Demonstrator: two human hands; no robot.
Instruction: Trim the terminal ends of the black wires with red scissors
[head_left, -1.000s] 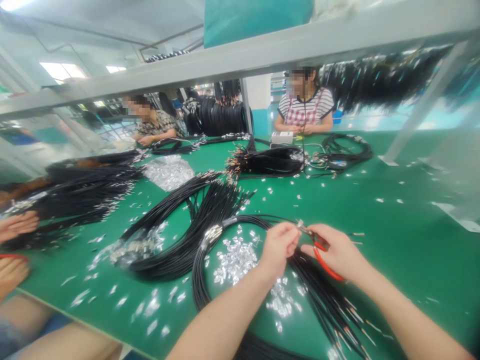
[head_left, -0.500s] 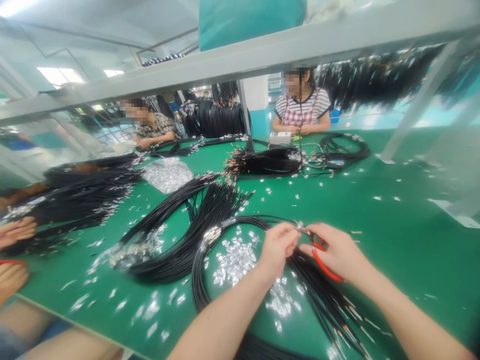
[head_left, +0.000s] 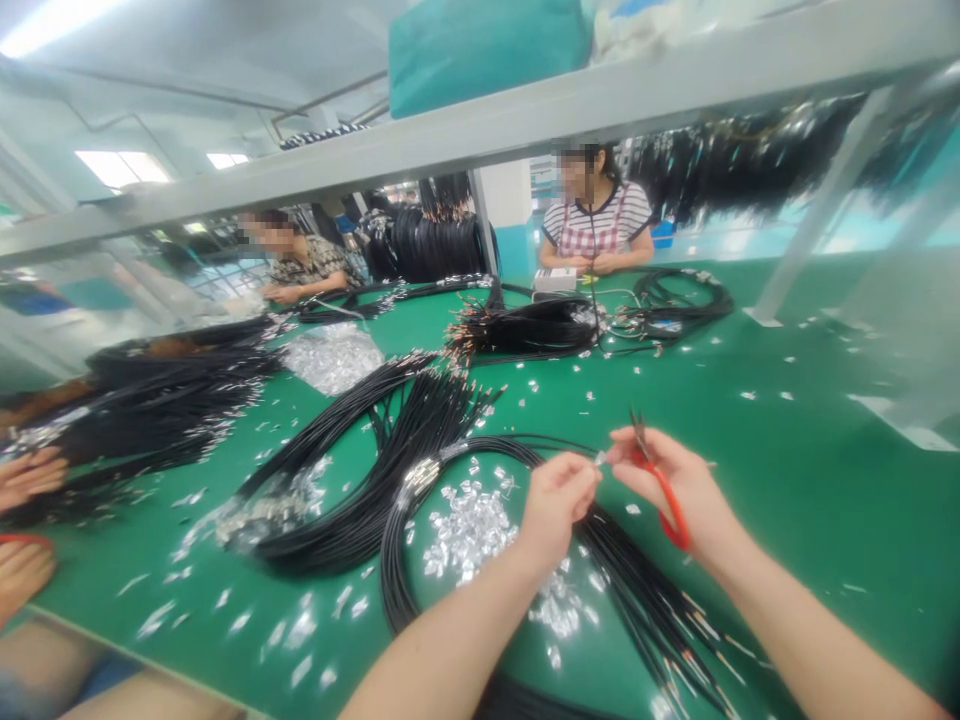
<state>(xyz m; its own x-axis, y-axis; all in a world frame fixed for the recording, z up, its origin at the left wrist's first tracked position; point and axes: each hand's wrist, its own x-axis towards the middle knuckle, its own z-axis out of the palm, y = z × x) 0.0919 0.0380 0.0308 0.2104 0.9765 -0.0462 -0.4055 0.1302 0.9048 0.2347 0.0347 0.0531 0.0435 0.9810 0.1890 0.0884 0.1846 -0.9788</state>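
Observation:
My left hand (head_left: 561,500) pinches the end of a thin black cable (head_left: 544,440), with a small silvery piece (head_left: 600,459) showing at its fingertips. Just to the right, my right hand (head_left: 679,490) is closed around a pair of red-handled scissors (head_left: 666,500). Their dark blades point up and away, and the thumb and a finger reach toward the silvery piece. Whether they touch it I cannot tell. Below both hands lies a coiled bundle of black cables (head_left: 397,560), its stripped ends fanned out at the lower right. Loose silvery foil pieces (head_left: 469,530) are heaped inside the coil.
More black cable bundles (head_left: 352,520) lie left of the coil, near a clear bag of silvery pieces (head_left: 334,357). A co-worker's hands (head_left: 30,480) are at the left edge. Two people sit across the green table (head_left: 825,480). A white shelf beam (head_left: 480,125) spans overhead.
The scissors have swung away from the silvery piece, blades now pointing up. A foil piece now lies on the table below my right hand. My left hand keeps its pinch.

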